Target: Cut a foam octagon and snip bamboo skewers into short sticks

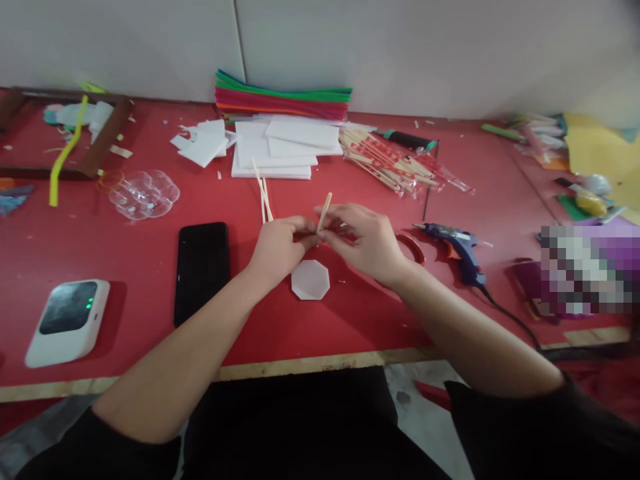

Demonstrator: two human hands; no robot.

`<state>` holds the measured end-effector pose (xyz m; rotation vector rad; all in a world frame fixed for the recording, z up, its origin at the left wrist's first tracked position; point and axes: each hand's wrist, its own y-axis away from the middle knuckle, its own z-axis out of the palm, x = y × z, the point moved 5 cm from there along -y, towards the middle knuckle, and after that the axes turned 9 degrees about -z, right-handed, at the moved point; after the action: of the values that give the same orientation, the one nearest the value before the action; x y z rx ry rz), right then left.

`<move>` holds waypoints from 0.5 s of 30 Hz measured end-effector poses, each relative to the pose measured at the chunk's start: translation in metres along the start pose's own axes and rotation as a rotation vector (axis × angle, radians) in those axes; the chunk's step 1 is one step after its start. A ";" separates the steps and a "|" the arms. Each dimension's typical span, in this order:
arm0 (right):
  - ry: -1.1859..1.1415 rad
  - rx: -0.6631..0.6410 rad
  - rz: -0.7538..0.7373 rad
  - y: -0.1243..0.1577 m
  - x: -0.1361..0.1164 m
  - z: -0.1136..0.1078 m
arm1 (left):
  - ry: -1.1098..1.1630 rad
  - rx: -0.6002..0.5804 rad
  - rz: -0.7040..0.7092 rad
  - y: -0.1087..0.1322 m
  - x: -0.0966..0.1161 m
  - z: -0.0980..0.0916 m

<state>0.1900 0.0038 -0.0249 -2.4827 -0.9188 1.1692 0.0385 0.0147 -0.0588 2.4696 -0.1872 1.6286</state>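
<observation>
My right hand (367,241) is closed on a light wooden stick (325,210), which tilts up from between the fingertips. My left hand (283,248) meets it from the other side, its thumb and fingers pinched together at the stick's lower end; whether it grips the stick itself is hidden. Just below the hands a white octagonal piece (311,280) lies flat on the red table (300,333). A few thin wooden sticks (264,197) show beyond my left hand.
A black phone (202,270) and a white device (69,321) lie left. Right are a blue glue gun (457,248) with its cable and red-handled scissors (413,248). Behind are white sheets (280,147), colored strips (285,100), and packaged chopsticks (385,160).
</observation>
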 end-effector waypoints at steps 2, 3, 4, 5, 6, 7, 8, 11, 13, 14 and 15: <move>-0.055 0.034 -0.025 0.000 -0.001 0.003 | 0.002 -0.010 -0.009 0.000 0.000 -0.001; -0.078 0.048 -0.042 0.001 -0.002 0.004 | 0.001 -0.020 -0.016 0.000 0.000 0.000; -0.085 0.062 -0.064 0.001 -0.002 0.004 | 0.004 -0.030 -0.023 0.001 0.000 0.000; -0.074 0.073 -0.084 0.001 -0.003 0.004 | 0.009 -0.037 -0.030 0.001 0.000 0.001; -0.051 0.081 -0.099 0.001 -0.003 0.003 | 0.015 -0.040 -0.034 0.002 0.000 0.001; -0.021 0.082 -0.105 0.001 -0.003 0.003 | 0.021 -0.038 -0.033 0.002 0.000 0.002; 0.006 0.079 -0.099 0.001 -0.002 0.002 | 0.024 -0.035 -0.030 0.002 0.001 0.002; 0.032 0.043 -0.062 0.000 0.000 0.001 | 0.008 -0.032 -0.012 0.002 0.003 0.003; 0.033 0.017 -0.058 -0.001 -0.002 0.000 | -0.010 -0.022 -0.012 0.003 0.004 0.002; 0.037 0.007 -0.065 -0.001 -0.003 0.000 | -0.011 -0.013 -0.015 0.003 0.003 0.002; 0.040 -0.004 -0.072 -0.002 -0.004 0.000 | -0.007 -0.004 -0.021 0.003 0.003 0.002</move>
<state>0.1876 0.0023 -0.0214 -2.4454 -0.9920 1.0924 0.0405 0.0113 -0.0565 2.4659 -0.1654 1.6106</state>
